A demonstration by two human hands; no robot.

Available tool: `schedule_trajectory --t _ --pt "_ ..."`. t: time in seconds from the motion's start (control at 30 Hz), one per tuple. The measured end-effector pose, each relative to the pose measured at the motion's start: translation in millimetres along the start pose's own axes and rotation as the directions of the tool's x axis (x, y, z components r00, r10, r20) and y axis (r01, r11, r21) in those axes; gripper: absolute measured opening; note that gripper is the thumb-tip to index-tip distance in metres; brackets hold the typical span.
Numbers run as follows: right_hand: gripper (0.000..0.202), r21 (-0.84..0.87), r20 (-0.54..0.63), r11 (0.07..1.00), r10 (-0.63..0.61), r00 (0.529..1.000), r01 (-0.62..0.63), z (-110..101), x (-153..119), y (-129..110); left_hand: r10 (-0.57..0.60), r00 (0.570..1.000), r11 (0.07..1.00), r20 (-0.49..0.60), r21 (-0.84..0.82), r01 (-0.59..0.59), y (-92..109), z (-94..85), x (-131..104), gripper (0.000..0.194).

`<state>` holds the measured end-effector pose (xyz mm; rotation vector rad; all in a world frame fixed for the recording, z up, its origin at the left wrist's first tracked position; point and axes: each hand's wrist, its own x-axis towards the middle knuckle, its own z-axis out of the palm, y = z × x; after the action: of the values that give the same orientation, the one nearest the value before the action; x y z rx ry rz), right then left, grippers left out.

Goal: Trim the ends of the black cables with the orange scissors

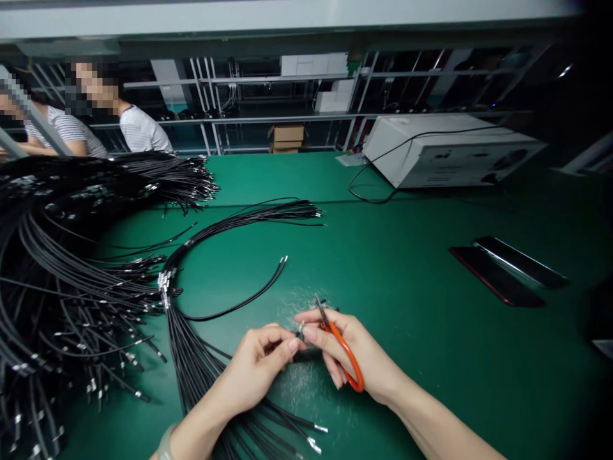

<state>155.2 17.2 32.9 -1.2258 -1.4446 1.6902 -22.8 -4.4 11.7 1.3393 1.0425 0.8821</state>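
Note:
My left hand (261, 364) pinches the end of a black cable (299, 334) between thumb and fingertips. Close against it, my right hand (347, 348) has a pair of scissors with orange handles (352, 364) hooked in the palm, blades pointing up and away. The right thumb and forefinger meet at the same cable end, where fine pale strands show. Thin pale scraps (306, 390) are scattered on the green table below. A bundle of black cables (184, 345) runs under my left forearm, and a couple of loose cables (249, 299) curve out from it.
A large heap of black cables (43, 255) with silvery ends covers the left side of the green table (393, 268). Two dark flat devices (498, 275) lie at right. A white metal box (445, 153) stands at the back right. Two people in striped shirts (143, 131) sit beyond, at left.

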Motion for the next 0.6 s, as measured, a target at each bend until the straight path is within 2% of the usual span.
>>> schedule_trajectory --t 0.1,0.2,0.37,0.6 --pt "0.027 -0.002 0.036 1.000 -0.007 0.999 0.007 -0.5 0.6 1.0 -0.052 0.999 0.995 -0.005 -0.088 0.052 -1.7 1.2 0.4 0.028" --pt "0.026 0.003 0.063 1.000 -0.030 0.998 0.030 -2.2 0.4 1.8 -0.054 0.998 0.988 0.018 -0.142 0.057 0.0 0.3 0.1 0.028" --pt "0.029 0.027 0.109 0.998 -0.056 0.992 0.053 -3.0 0.2 4.9 -0.027 0.998 0.987 0.065 -0.159 0.037 4.4 -3.1 -0.3 0.030" --pt "0.030 0.042 0.140 0.997 -0.063 0.988 0.057 -4.7 1.7 9.9 -0.031 0.997 0.988 0.077 -0.148 0.042 4.4 -3.7 -1.3 0.034"
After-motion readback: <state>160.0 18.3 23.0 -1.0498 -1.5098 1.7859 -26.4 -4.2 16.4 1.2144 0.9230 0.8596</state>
